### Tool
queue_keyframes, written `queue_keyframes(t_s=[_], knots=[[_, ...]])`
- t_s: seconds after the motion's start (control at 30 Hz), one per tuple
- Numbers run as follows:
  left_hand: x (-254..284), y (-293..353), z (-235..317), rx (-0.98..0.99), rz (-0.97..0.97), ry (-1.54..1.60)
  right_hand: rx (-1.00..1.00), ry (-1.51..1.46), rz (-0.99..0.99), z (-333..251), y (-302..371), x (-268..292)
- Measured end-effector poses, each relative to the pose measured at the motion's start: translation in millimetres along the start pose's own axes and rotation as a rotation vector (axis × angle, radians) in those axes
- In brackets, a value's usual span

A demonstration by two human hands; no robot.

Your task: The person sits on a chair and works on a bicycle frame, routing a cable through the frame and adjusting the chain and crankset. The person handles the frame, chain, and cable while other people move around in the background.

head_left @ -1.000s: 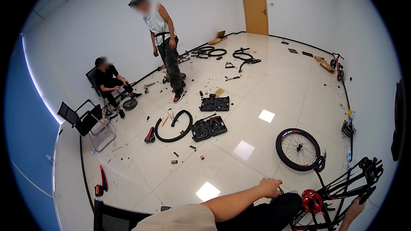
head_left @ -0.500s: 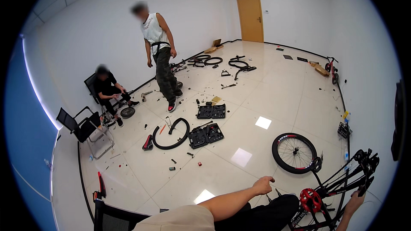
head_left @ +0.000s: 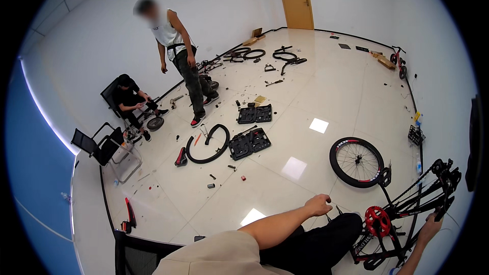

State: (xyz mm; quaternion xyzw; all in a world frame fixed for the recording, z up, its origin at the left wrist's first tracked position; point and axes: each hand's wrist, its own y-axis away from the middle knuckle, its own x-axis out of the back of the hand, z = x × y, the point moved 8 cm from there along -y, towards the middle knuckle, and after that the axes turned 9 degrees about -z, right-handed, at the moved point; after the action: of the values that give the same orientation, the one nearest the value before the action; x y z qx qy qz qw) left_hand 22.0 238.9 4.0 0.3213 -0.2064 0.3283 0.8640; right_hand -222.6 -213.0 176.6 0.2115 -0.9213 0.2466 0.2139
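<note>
While right grip (head_left: pixel 431 226) is wrapped round dark end of bicycle frame (head_left: pixel 407 214), left grip (head_left: pixel 319 204) hangs part-curled (contents hidden, can't tell). Bicycle frame spreads leftward from my right grip; likely stiff, lopsided, best held by tubes, clear of red chainring (head_left: pixel 378 221).

You are in an office-like room set out like a bicycle workshop: around you stand white walls (head_left: pixel 351 5), a wooden door (head_left: pixel 294 1) and mesh chairs (head_left: pixel 91 140), while a bicycle frame (head_left: pixel 417 210), a spoked wheel (head_left: pixel 358 159) and open tool cases (head_left: pixel 249 143) crowd the glossy tiled floor (head_left: pixel 331 97).
</note>
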Motion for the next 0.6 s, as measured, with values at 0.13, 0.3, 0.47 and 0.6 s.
queue_keyframes(t_s=[0.13, 0.3, 0.47, 0.6], knots=[[-5, -10, -8, -0.019, -0.013, -0.018, 0.096, -0.147, 0.07, 47, -20, -10], [-4, -15, -18, -0.021, 0.025, 0.027, 0.116, -0.109, 0.081, 30, -20, -8], [3, -5, -8, 0.006, 0.058, 0.029, 0.094, -0.086, 0.058, 49, -31, -7], [5, -4, -12, 0.044, 0.048, 0.036, 0.104, -0.051, 0.059, 38, -25, -7]])
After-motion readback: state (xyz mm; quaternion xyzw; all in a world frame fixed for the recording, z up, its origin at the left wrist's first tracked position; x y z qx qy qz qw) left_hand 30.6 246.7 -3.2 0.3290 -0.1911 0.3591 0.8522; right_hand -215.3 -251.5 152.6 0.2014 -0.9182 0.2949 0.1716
